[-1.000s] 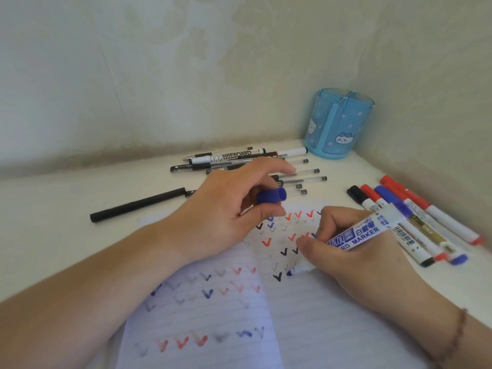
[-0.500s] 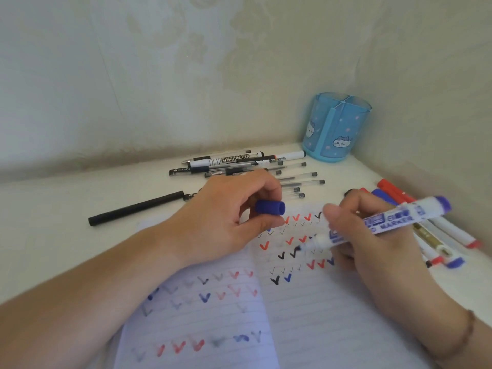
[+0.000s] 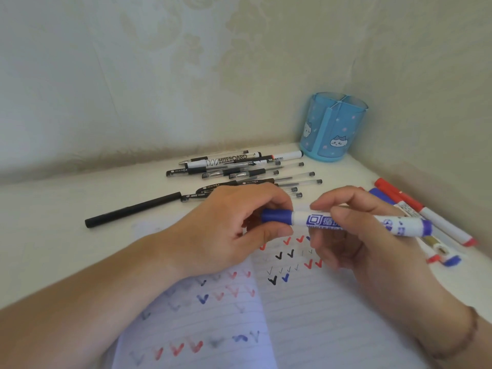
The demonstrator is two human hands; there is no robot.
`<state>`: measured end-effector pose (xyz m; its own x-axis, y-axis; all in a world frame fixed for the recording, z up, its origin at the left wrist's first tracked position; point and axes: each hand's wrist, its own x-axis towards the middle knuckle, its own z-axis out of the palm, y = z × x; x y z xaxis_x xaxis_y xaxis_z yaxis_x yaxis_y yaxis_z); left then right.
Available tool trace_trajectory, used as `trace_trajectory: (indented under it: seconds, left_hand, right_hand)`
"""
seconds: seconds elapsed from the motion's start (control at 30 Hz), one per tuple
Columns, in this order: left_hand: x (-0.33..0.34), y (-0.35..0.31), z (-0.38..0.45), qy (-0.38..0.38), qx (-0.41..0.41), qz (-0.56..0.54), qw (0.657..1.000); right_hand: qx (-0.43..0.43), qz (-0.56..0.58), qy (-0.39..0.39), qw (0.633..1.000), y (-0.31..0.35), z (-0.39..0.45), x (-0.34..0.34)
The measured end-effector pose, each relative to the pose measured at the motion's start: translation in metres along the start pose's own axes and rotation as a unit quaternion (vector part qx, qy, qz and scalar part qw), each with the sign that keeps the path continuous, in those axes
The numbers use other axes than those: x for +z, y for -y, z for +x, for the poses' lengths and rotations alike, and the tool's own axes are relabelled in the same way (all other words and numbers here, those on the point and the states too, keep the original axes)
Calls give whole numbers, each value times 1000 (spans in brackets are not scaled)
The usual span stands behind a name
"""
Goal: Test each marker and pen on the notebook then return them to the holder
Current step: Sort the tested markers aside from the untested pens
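A blue whiteboard marker [image 3: 359, 223] is held level above the open notebook [image 3: 306, 315], which is covered in red, blue and black tick marks. My right hand [image 3: 354, 235] grips the marker's white barrel. My left hand [image 3: 231, 230] pinches the blue cap [image 3: 275, 217], which sits on the marker's tip end. The blue cat-print holder [image 3: 332, 129] stands in the far right corner, with nothing visible sticking out of it.
A heap of black pens and a whiteboard marker [image 3: 239, 171] lies behind my hands. One long black pen [image 3: 133, 209] lies to the left. Several red and blue markers [image 3: 431, 225] lie at the right, near the wall.
My right hand lifted the marker off the page and turned it level. My left hand brought the blue cap onto its tip.
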<state>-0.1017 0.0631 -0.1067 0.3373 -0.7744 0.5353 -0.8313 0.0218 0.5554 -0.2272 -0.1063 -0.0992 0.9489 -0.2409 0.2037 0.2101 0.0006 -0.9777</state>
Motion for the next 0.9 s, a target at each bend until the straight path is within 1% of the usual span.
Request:
trace_trajectory:
  seconds: [0.07,0.17,0.3,0.4,0.63,0.8,0.83,0.9]
  left_hand:
    - [1,-3,0,3,3,-6,1000]
    - [4,-6,2,16,-12,18,1000]
    - [3,-10,1,33,-25,-6,999]
    - [-1,-13,0,35,-22,-2,999]
    - [-6,-13,-4,72,-12,-32,997]
    - [-10,-9,-3,112,-33,-75,990]
    - [-11,-7,-1,115,-37,-84,989]
    - [-14,-5,4,97,-33,-84,991]
  right_hand:
    - [-19,14,15,1000,-1,-1,2]
    - [-41,17,4,999,-2,0,5]
    - [-63,8,-6,998,-4,-1,12]
    - [-88,-13,-4,996,-6,-1,15]
    - [-157,-61,15,986,-12,-6,19]
    - [-197,-90,25,976,-16,-3,22]
    - [-205,-95,26,974,-14,-4,21]
    - [-190,-107,54,974,-2,-6,15]
